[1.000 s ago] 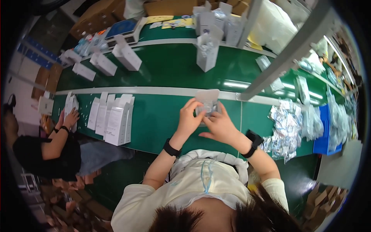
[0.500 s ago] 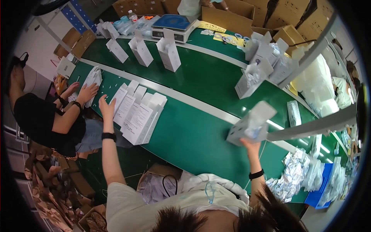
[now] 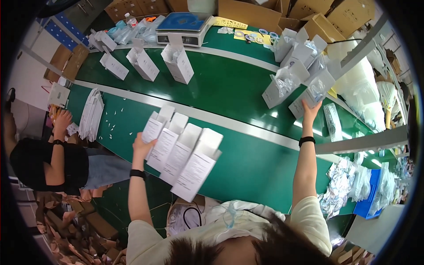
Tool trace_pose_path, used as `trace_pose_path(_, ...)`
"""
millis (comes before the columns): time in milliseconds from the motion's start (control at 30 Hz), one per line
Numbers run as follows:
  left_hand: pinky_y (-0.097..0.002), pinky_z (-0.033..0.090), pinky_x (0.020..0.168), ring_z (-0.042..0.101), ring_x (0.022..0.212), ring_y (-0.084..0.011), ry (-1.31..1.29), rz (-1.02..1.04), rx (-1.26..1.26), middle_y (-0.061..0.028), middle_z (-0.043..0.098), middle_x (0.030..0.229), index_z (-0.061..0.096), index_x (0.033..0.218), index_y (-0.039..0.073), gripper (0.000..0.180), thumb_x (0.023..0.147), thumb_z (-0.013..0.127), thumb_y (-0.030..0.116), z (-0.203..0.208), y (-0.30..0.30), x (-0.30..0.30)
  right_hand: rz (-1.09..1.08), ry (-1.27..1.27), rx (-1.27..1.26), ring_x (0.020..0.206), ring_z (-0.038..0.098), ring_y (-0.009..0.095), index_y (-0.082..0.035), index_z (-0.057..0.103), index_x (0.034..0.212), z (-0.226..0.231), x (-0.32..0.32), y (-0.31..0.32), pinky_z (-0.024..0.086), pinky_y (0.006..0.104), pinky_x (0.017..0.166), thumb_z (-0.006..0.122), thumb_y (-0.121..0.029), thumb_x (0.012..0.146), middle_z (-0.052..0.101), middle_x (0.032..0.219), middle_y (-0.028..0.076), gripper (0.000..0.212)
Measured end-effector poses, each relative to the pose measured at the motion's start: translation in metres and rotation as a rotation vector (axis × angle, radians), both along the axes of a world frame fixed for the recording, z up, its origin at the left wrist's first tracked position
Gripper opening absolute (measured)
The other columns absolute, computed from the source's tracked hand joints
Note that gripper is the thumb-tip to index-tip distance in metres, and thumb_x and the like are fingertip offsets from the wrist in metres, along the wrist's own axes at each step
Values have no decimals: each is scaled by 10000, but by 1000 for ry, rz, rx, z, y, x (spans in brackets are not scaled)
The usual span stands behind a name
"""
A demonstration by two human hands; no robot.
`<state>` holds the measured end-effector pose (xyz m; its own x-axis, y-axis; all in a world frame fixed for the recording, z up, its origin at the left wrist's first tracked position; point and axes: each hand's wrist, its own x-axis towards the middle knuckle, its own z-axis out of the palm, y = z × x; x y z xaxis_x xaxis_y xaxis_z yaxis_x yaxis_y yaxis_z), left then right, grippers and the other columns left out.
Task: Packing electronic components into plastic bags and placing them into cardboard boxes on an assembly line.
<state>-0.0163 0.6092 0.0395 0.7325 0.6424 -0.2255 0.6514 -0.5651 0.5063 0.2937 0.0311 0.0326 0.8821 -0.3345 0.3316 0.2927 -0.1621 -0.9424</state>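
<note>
Toward the right side, my right hand (image 3: 311, 111) is closed around the near lower end of an open white box (image 3: 313, 92), with clear plastic wrapping inside it. This box stands on the far green surface, beside another filled white box (image 3: 282, 89). On the near green bench, my left hand (image 3: 142, 145) rests against the leftmost of several white cartons (image 3: 187, 170). Its thumb points right across that carton's face, and the other fingers are partly hidden at its side. The cartons lean in a slanted row with their top flaps raised.
Three open white boxes (image 3: 177, 66) stand across the far surface, before a scale (image 3: 184, 33). A grey post (image 3: 366, 141) juts in at right, above silvery bags (image 3: 338, 187) and a blue bin (image 3: 370, 194). A co-worker (image 3: 48, 163) sits left, near stacked flat cartons (image 3: 91, 115).
My right hand has carried its box away from me onto the far surface. The carton row has shifted right with my left hand against it. The co-worker's hands have left the flat cartons.
</note>
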Motion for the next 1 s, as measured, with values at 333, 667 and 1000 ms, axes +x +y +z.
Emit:
trace_pose_path(333,-518,167,1011,208,1250,-419,-520,-574,108,-256,206,1361,288,1300,-8,826,671,712,319,69,-202,-3,64,174,-37,1262,272,223,-73,187,1373,6,-132,47,323,353,977,678,-95,722,274,1368,125,816)
trace_pose_path(667,-591,105,984,119,1276,-428,91,-729,266,-269,87,1393,322,1292,-17,823,646,717,306,62,-330,-19,-295,-184,-460,829,519,253,-5,546,887,66,-212,-103,419,312,724,479,75,711,552,874,115,205)
trace_pose_path(1000,-646,170,911,151,1264,-411,-195,-580,156,-251,138,1376,294,1328,98,847,622,742,235,19,-374,-13,-147,27,-1175,987,507,331,-98,416,1225,-3,9,-196,430,429,811,638,-288,717,518,1074,179,586)
